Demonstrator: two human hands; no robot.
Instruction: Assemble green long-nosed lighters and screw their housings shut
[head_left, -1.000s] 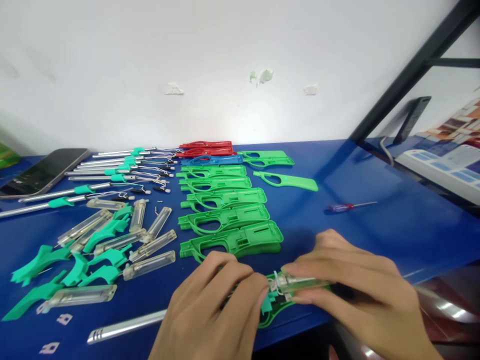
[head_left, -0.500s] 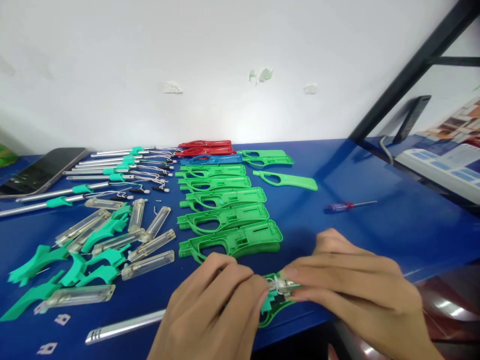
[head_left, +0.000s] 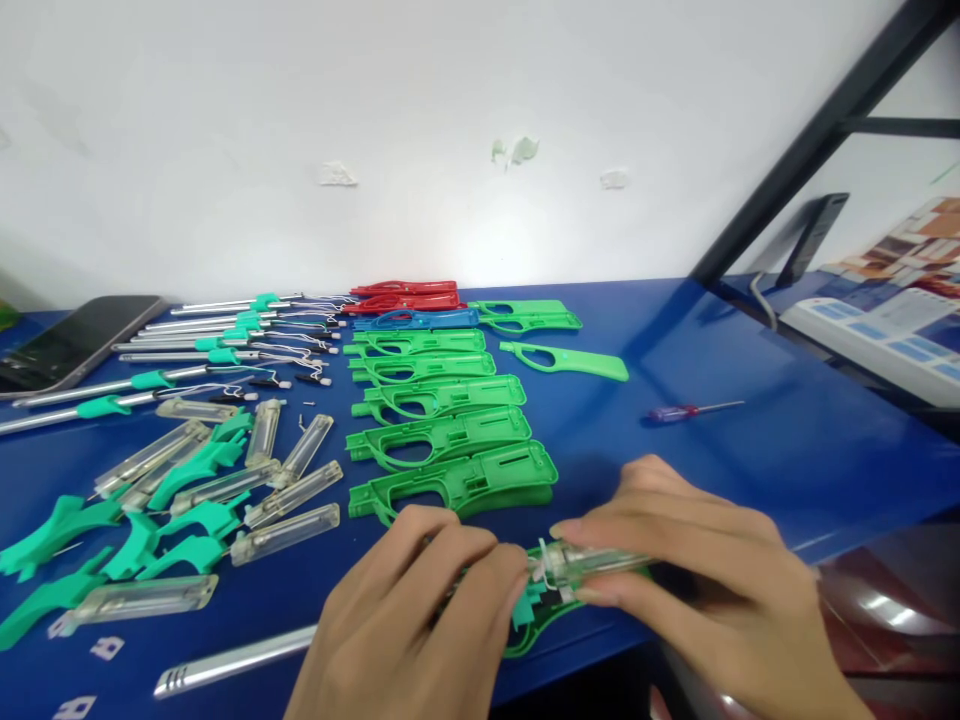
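My left hand (head_left: pixel 412 610) is closed round a green lighter casing half (head_left: pixel 534 636) at the table's front edge. A silver metal tube (head_left: pixel 236 660) sticks out to the left from under that hand. A teal trigger piece (head_left: pixel 523 608) shows in the casing beside my left fingertips, partly hidden. Between the thumb and fingers of my right hand (head_left: pixel 705 570) is a clear fuel tank (head_left: pixel 604 563), its valve end close to the trigger piece and over the casing. Whether the tank is seated in the casing I cannot tell.
Green casing halves (head_left: pixel 450 435) lie in a column behind my hands, with red ones (head_left: pixel 405 302) farther back. Clear tanks (head_left: pixel 289 533), teal triggers (head_left: pixel 199 475) and wired metal tubes (head_left: pixel 172 378) lie left. A screwdriver (head_left: pixel 694 411) lies right; a phone (head_left: pixel 82 340) far left.
My right fingers have shifted on the clear tank, and more of its length now shows between them. My left hand keeps its hold. The whole view has moved slightly.
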